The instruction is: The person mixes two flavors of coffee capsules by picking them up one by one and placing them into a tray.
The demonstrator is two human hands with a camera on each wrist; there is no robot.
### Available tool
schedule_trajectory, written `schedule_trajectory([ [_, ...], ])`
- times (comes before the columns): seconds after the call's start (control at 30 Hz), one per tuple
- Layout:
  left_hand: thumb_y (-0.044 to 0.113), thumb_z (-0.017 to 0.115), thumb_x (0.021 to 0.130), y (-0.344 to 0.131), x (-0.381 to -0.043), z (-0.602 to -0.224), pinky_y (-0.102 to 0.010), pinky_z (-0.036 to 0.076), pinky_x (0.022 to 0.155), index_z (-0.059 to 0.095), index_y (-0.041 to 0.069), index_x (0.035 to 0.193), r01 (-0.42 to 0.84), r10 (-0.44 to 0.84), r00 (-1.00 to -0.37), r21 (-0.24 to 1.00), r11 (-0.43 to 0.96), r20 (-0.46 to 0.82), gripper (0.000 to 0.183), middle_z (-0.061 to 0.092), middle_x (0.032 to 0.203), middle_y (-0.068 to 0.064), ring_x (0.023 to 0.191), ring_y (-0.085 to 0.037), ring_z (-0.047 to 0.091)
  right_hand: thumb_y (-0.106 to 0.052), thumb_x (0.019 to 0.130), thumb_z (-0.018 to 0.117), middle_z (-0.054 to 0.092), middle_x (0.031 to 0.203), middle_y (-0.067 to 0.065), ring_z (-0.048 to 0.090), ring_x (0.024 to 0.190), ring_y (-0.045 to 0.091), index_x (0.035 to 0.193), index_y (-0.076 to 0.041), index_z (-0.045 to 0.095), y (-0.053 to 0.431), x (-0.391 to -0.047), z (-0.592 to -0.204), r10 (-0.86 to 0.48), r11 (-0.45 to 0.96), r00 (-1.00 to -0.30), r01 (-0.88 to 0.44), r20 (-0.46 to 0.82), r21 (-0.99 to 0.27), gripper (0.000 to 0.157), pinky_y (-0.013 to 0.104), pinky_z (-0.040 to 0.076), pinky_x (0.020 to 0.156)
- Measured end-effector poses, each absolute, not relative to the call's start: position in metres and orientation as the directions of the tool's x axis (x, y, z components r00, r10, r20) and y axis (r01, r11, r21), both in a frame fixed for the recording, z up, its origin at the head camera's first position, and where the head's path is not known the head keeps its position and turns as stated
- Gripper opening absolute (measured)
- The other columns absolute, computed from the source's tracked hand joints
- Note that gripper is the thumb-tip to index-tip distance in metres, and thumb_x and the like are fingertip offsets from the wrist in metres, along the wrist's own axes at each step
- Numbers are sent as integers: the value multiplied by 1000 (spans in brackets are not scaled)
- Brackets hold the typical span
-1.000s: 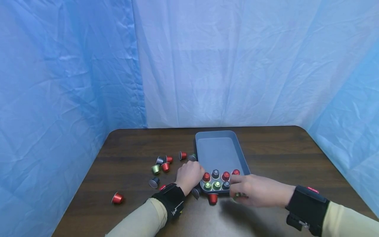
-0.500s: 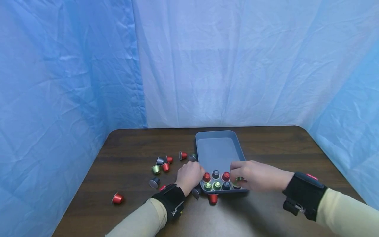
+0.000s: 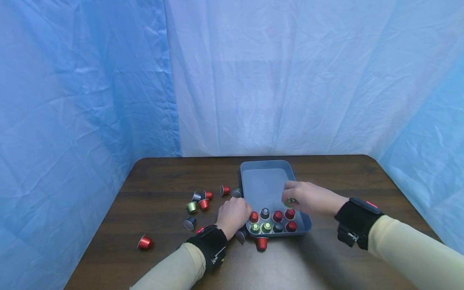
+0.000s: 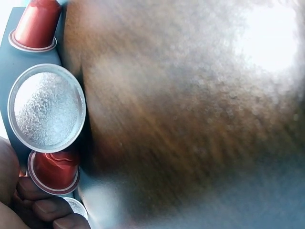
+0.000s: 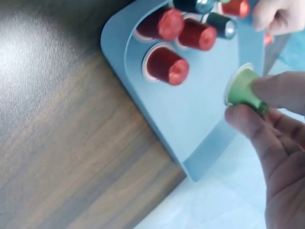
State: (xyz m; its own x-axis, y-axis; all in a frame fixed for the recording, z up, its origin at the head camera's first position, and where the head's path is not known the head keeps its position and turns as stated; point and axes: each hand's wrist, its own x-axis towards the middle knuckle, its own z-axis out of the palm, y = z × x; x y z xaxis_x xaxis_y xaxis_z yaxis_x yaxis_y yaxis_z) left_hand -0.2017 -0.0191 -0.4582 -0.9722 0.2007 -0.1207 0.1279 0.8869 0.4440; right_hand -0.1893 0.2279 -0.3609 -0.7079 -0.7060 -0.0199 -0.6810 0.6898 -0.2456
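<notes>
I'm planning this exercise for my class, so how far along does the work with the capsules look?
Apparently done: eight capsules stand in two rows at the tray's near end.

In hand: the right hand pinches a green capsule over the tray.

Probably left: the loose capsules on the table; the tray's far part is bare.

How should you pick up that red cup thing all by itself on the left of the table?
I'd pinch the red capsule around its red body from above, thumb and finger on opposite sides. It lies on its side, wide rim facing left, apart from the others, so fingers should fit.
</notes>
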Motion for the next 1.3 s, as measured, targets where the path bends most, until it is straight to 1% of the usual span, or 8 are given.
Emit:
schedule_trajectory([
  [0.2,24,62,99,-19,-201,-458,-29,42,53,67,13,74,130,200,-973,441,888,-116,27,55,62,0,56,-16,53,-6,88,79,62,90,-1,59,78,8,98,-14,77,226,-201,-370,-677,724,-734,-653,-49,-220,14,26,58,74],
  [0.37,24,63,99,-19,-201,-458,-29,42,54,67,13,74,129,199,-973,440,889,-119,27,56,62,0,57,-15,53,-8,88,80,62,87,0,57,76,9,100,-10,78,222,-209,-378,-642,761,-760,-617,-98,-203,13,25,56,72],
  [0.57,25,63,100,-18,-201,-457,-30,42,54,67,13,75,120,195,-972,440,890,-130,27,56,63,0,57,-15,54,-9,89,79,63,87,0,57,75,10,103,-10,80,219,-217,-387,-587,805,-789,-547,-181,-229,14,26,56,73],
  [0.73,25,63,100,-18,-201,-457,-29,42,53,67,13,76,117,193,-972,441,890,-132,27,56,62,-1,56,-15,54,-6,92,75,63,87,2,56,75,12,104,-8,80,218,-224,-392,-564,823,-794,-519,-227,-229,14,27,54,70],
  [0.87,25,64,100,-18,-201,-458,-29,42,53,67,13,75,117,193,-973,444,888,-129,28,56,62,-1,56,-15,53,-2,92,72,62,85,0,54,75,13,103,-8,80,220,-228,-397,-554,831,-795,-507,-247,-229,15,27,50,68],
  [1.17,25,64,99,-19,-200,-455,-29,42,53,70,12,79,120,201,-970,454,883,-135,25,56,62,0,56,-15,54,-4,91,74,63,84,0,55,73,12,101,-9,80,224,-230,-407,-551,833,-795,-508,-254,-218,12,27,52,67],
  [1.3,23,63,99,-19,-200,-456,-30,40,52,66,13,72,124,201,-971,448,885,-130,29,54,61,0,56,-16,53,-3,92,72,63,83,0,54,72,12,100,-9,80,223,-229,-408,-559,828,-791,-517,-248,-217,13,27,50,66],
])
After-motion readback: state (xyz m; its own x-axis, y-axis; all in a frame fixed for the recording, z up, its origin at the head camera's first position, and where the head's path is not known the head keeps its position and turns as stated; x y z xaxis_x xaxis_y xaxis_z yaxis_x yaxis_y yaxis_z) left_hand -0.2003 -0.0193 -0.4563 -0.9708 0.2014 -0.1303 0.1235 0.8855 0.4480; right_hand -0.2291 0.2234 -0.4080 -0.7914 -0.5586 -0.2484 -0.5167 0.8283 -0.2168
